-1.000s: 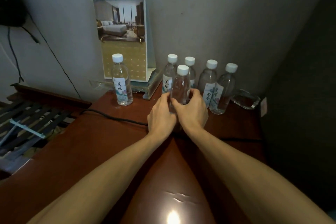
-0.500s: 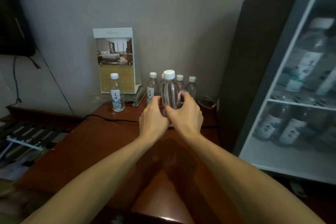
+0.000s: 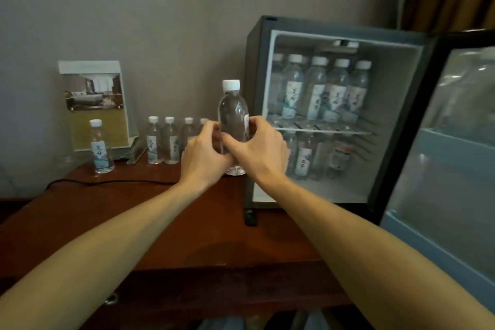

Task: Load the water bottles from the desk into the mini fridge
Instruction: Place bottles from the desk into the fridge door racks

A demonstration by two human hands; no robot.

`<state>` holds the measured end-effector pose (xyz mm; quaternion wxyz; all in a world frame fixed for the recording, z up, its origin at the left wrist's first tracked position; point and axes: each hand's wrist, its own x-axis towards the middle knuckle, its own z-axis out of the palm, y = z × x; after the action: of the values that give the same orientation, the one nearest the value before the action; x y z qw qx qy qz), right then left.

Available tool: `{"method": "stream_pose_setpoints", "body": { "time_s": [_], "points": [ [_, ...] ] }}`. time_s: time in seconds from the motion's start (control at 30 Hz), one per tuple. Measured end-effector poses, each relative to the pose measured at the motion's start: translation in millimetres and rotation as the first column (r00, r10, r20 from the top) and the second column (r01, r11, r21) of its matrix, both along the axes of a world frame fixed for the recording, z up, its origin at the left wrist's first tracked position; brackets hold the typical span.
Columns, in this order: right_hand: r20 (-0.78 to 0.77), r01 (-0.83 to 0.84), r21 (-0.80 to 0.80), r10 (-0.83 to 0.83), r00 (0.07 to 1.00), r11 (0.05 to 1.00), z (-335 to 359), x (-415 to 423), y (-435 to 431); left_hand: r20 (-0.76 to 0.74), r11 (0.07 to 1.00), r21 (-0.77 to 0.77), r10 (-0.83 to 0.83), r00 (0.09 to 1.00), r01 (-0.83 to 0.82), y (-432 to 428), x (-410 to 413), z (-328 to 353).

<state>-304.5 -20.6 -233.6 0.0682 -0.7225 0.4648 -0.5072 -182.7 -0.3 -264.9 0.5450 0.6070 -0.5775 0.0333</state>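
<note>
Compared with half a second ago, the bottle (image 3: 233,112) is further right. It's now in front of the left edge of the fridge (image 3: 255,83) instead of over the row of bottles (image 3: 162,142), and the whole fridge is in view.

Both hands are on it. The left hand (image 3: 203,158) curls round its lower part from the left and the right hand (image 3: 258,151) does the same from the right, with the thumbs nearly touching in front. The bottle is upright, white cap on top, base poking out under the hands. It looks like it's off the worktop (image 3: 128,220), but I can't say for sure.

The fridge door (image 3: 460,147) hangs wide open on the right. Inside, the wire shelf (image 3: 324,130) carries the stocked bottles (image 3: 316,91) packed side by side, labels facing out, and more stand on the fridge floor below.

Back on the worktop, the row of bottles stands by the wall, left of the hands — the rightmost one is half hidden behind the left hand. A lone bottle (image 3: 101,147) stands apart further left, just in front of a calendar stand (image 3: 93,104) against the wall. A black cable (image 3: 107,182) runs across the worktop in front of them.
</note>
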Motion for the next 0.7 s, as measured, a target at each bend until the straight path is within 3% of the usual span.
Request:
{"method": "stream_pose_setpoints", "body": {
  "time_s": [0.4, 0.7],
  "points": [
    [0.047, 0.297, -0.005, -0.297, 0.954, 0.955, 55.3, -150.7, 18.0, 0.083, 0.942, -0.114, -0.308, 0.948, 0.316, -19.1, -149.5, 59.6],
    [0.048, 0.520, -0.123, -0.518, 0.854, 0.845, 100.5, -256.5, 44.1, 0.147, 0.825, -0.223, -0.498, 0.855, 0.519, -28.5, -258.0, 103.4]
  ]
}}
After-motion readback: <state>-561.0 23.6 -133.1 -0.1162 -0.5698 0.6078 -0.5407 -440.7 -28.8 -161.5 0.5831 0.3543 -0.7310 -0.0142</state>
